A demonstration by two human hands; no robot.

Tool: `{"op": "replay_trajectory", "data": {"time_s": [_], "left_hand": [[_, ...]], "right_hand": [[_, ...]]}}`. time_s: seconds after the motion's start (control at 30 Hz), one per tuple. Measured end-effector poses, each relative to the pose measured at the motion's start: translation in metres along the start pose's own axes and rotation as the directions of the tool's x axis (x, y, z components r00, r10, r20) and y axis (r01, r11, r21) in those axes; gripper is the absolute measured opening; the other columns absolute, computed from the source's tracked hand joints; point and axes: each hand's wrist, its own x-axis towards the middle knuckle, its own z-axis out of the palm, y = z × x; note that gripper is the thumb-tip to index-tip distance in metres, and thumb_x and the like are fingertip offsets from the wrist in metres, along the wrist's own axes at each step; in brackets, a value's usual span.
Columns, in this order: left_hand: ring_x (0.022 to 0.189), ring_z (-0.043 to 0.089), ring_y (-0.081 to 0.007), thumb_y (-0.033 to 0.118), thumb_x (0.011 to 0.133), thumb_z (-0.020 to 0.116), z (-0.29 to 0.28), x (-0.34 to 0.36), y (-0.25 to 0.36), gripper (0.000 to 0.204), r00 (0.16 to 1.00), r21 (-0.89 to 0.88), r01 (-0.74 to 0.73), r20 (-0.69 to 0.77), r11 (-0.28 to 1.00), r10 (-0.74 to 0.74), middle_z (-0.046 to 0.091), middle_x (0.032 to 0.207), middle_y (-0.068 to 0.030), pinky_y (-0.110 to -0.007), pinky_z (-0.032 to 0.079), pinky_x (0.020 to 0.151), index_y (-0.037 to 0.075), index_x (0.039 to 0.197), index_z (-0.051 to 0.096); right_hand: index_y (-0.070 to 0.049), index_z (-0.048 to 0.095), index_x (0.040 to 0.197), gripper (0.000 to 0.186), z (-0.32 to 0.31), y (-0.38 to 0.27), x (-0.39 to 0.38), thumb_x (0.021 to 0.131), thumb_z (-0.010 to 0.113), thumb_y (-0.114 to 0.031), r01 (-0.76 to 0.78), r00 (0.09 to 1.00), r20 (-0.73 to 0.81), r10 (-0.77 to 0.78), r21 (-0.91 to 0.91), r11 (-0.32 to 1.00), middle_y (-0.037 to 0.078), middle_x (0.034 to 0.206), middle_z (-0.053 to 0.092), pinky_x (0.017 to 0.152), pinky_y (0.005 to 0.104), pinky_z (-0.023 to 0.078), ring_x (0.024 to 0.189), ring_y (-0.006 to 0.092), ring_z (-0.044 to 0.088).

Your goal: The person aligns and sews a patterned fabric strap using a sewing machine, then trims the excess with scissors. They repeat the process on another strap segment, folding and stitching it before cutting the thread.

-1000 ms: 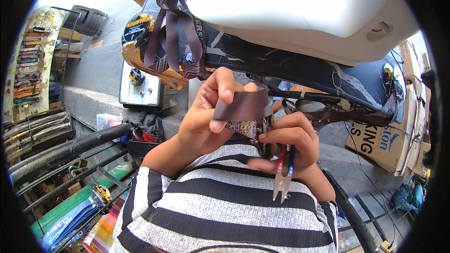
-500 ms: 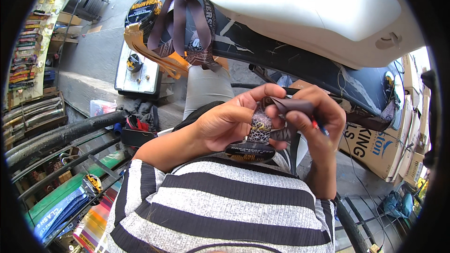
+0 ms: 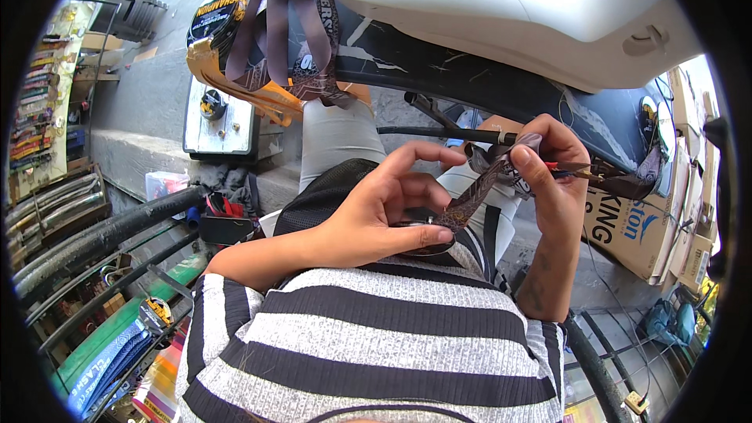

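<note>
My left hand (image 3: 392,207) pinches a dark round medal (image 3: 427,248) at my lap, thumb on its upper edge and index finger stretched free. Most of the medal is hidden behind the hand. From it a dark patterned ribbon (image 3: 472,202) runs up to my right hand (image 3: 554,176), which grips its bunched upper part between thumb and fingers. A small pointed cutting tool with a red part, like scissors or snips (image 3: 570,167), is also tucked in the right hand, its dark tips pointing right.
Before me, a black marbled table (image 3: 376,55) carries a white machine (image 3: 509,16). Purple-brown ribbons (image 3: 282,31) and a round black-and-gold medal (image 3: 215,19) hang over its left end. Cardboard boxes (image 3: 627,227) stand at right; black metal bars (image 3: 110,227) run along the left.
My hands have moved apart: the right went up and right, drawing the ribbon out between them. The left hand now holds at the medal. The cutting tool's tips have come into sight.
</note>
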Motion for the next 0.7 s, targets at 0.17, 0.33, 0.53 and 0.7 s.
{"op": "replay_trajectory", "data": {"time_s": [0.17, 0.33, 0.53, 0.7], "left_hand": [[0.107, 0.063, -0.0171, -0.003, 0.087, 0.071, 0.002, -0.001, 0.007, 0.075, 0.951, 0.259, -0.308, 0.094, 0.916, 0.293, 0.052, 0.143, -0.0127, -0.031, 0.052, 0.095, 0.008, 0.150, 0.033], [0.099, 0.067, -0.0154, -0.003, 0.085, 0.072, -0.004, 0.000, 0.023, 0.052, 0.907, 0.474, -0.418, 0.166, 0.775, 0.388, 0.069, 0.124, -0.0113, -0.031, 0.055, 0.087, 0.008, 0.134, 0.063], [0.097, 0.069, -0.0157, -0.003, 0.080, 0.077, -0.005, 0.000, 0.030, 0.049, 0.904, 0.438, -0.387, 0.008, 0.811, 0.427, 0.071, 0.117, -0.0148, -0.028, 0.058, 0.086, 0.000, 0.127, 0.065], [0.103, 0.069, -0.0164, -0.006, 0.080, 0.076, -0.001, 0.003, 0.029, 0.048, 0.883, 0.433, -0.416, -0.019, 0.800, 0.469, 0.070, 0.117, -0.0145, -0.029, 0.061, 0.087, 0.000, 0.126, 0.065]], "right_hand": [[-0.001, 0.066, 0.094, 0.022, 0.005, 0.006, 0.002, 0.082, 0.081, -0.012, -0.043, 0.995, -0.097, 0.009, -0.352, 0.935, 0.002, 0.078, 0.066, 0.061, 0.0190, 0.043, 0.069, 0.0027, 0.056], [-0.003, 0.063, 0.119, 0.056, 0.009, -0.001, -0.005, 0.071, 0.089, -0.018, 0.015, 0.981, -0.143, -0.131, -0.617, 0.786, 0.006, 0.096, 0.071, 0.057, 0.0212, 0.042, 0.059, 0.0059, 0.047], [-0.004, 0.062, 0.117, 0.056, 0.001, -0.018, -0.029, 0.081, 0.076, -0.045, 0.075, 0.995, -0.005, -0.095, -0.574, 0.815, 0.006, 0.104, 0.060, 0.067, 0.0252, 0.042, 0.087, 0.0133, 0.052], [-0.005, 0.063, 0.117, 0.040, 0.008, -0.009, -0.035, 0.087, 0.073, -0.031, 0.262, 0.965, 0.161, -0.207, -0.619, 0.740, 0.008, 0.098, 0.064, 0.073, 0.0307, 0.040, 0.083, 0.0205, 0.055]]}}
